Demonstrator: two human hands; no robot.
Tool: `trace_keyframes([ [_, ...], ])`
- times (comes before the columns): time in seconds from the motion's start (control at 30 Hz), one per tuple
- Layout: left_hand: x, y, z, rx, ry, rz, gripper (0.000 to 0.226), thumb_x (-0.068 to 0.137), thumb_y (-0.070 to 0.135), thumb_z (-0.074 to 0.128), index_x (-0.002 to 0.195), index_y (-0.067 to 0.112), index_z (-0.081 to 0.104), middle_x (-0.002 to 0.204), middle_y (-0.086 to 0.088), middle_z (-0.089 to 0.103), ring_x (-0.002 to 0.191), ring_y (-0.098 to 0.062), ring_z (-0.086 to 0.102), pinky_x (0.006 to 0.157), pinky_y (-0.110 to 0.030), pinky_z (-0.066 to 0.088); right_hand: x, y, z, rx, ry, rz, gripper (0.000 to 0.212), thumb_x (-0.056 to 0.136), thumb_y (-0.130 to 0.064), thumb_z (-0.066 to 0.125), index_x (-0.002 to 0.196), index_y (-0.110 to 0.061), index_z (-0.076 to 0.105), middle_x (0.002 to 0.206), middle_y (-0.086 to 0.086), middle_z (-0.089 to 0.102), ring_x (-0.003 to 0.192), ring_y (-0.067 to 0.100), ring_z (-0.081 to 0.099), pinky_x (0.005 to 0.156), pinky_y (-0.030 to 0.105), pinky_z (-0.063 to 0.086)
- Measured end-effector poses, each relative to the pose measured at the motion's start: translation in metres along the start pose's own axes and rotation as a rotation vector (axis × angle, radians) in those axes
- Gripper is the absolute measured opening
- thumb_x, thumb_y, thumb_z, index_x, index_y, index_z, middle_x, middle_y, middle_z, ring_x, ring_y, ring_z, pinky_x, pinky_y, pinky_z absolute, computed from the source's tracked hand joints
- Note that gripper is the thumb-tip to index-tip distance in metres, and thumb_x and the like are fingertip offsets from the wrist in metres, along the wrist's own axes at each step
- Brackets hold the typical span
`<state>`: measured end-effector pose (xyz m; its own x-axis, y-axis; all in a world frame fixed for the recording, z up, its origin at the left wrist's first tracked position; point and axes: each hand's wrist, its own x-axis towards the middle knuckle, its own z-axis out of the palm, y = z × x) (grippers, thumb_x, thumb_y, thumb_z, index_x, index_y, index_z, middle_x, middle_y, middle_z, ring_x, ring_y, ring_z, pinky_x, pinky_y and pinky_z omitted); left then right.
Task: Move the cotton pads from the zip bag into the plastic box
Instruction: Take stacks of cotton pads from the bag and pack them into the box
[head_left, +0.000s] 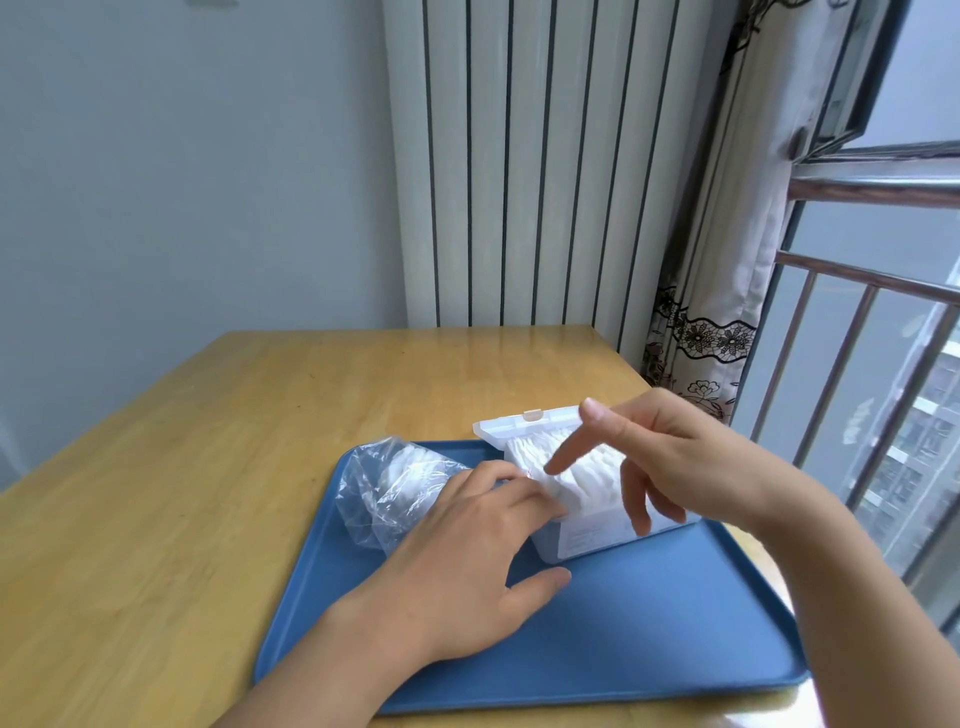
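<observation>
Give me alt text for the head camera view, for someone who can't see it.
Two hands work at an open plastic box packed with cotton pads on a blue tray: the left hand touches its near edge, the right hand hovers open above. A clear zip bag with more pads lies left.

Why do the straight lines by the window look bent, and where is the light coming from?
Head view: the wide-angle lens leans the window railing and radiator near the edges; daylight enters from the window on the right, leaving a glare streak on the table; the right hand is slightly motion-blurred.
</observation>
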<state>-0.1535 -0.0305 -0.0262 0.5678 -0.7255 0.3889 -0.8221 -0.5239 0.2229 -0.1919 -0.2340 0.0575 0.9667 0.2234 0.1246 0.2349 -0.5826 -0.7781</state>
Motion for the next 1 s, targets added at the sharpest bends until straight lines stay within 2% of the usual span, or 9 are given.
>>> trace_keyframes([
  [0.07,0.0,0.0,0.0,-0.002,-0.003,0.0,0.047,0.092,0.056,0.056,0.134,0.038,0.05,0.129,0.028,0.046,0.134,0.001,0.025,0.114,-0.022,0.026,0.001,-0.001,0.006,-0.092,-0.061,0.066,0.055,0.103,-0.049,0.033,0.1,-0.019,0.079,0.05,-0.023,0.063,0.037,0.01,0.055,0.042,0.024,0.034],
  [0.17,0.0,-0.002,0.001,0.008,-0.004,0.005,0.047,0.091,0.056,0.055,0.135,0.037,0.051,0.132,0.027,0.048,0.134,0.001,0.026,0.114,-0.023,0.027,0.004,0.005,0.012,-0.177,-0.025,0.11,0.057,0.098,-0.058,0.036,0.091,-0.023,0.08,0.079,-0.02,0.074,0.045,0.023,0.065,0.044,0.021,0.041],
  [0.23,0.0,-0.002,0.001,0.01,0.003,0.009,0.047,0.091,0.057,0.055,0.134,0.037,0.052,0.132,0.026,0.05,0.135,0.001,0.027,0.115,-0.024,0.027,0.006,0.013,0.012,-0.299,0.03,0.119,0.06,0.092,-0.068,0.036,0.083,-0.026,0.079,0.088,-0.009,0.075,0.05,0.02,0.067,0.05,0.025,0.051],
  [0.37,0.0,-0.001,0.0,0.007,0.009,0.01,0.044,0.091,0.056,0.056,0.131,0.036,0.055,0.129,0.025,0.051,0.133,0.0,0.029,0.114,-0.023,0.027,0.011,0.026,0.011,-0.545,0.109,0.105,0.06,0.093,-0.071,0.038,0.075,-0.029,0.076,0.075,0.003,0.07,0.066,0.012,0.064,0.063,0.035,0.055],
  [0.57,0.001,-0.002,0.0,-0.006,0.003,0.005,0.046,0.091,0.055,0.056,0.133,0.036,0.053,0.131,0.027,0.05,0.134,0.001,0.027,0.114,-0.025,0.028,0.005,0.008,0.016,-0.357,-0.035,0.166,0.071,0.085,-0.079,0.03,0.085,-0.028,0.079,0.045,-0.001,0.054,0.039,0.017,0.06,0.056,0.035,0.055],
  [0.67,0.0,-0.001,-0.001,-0.016,0.001,0.001,0.048,0.091,0.053,0.057,0.136,0.039,0.052,0.131,0.029,0.048,0.134,0.003,0.026,0.115,-0.023,0.026,0.003,0.005,0.022,-0.384,-0.16,0.333,0.076,0.076,-0.089,0.023,0.087,-0.029,0.067,0.076,0.009,0.073,0.039,0.016,0.06,0.049,0.026,0.047],
  [0.77,0.0,-0.001,-0.001,-0.02,-0.002,-0.006,0.049,0.092,0.053,0.057,0.138,0.039,0.051,0.132,0.03,0.044,0.135,0.003,0.025,0.116,-0.022,0.025,0.002,-0.003,0.028,-0.424,-0.219,0.451,0.059,0.082,-0.087,0.02,0.076,-0.035,0.047,0.061,0.0,0.052,0.043,0.016,0.058,0.058,0.028,0.045],
  [0.93,0.001,-0.002,0.002,-0.026,0.007,-0.019,0.045,0.091,0.053,0.058,0.132,0.036,0.056,0.131,0.023,0.048,0.136,0.001,0.025,0.116,-0.026,0.028,0.005,-0.008,0.033,-0.449,-0.277,0.568,0.071,0.076,-0.091,0.009,0.104,-0.04,0.049,0.088,-0.008,0.048,0.059,0.017,0.062,0.065,0.028,0.047],
  [1.0,0.001,-0.002,0.004,-0.052,0.017,-0.011,0.045,0.09,0.053,0.059,0.131,0.035,0.057,0.131,0.023,0.05,0.137,0.002,0.026,0.115,-0.026,0.029,0.006,-0.006,0.033,-0.426,-0.296,0.577,0.076,0.075,-0.092,0.007,0.113,-0.04,0.049,0.114,-0.009,0.053,0.06,0.018,0.061,0.071,0.03,0.048],
])
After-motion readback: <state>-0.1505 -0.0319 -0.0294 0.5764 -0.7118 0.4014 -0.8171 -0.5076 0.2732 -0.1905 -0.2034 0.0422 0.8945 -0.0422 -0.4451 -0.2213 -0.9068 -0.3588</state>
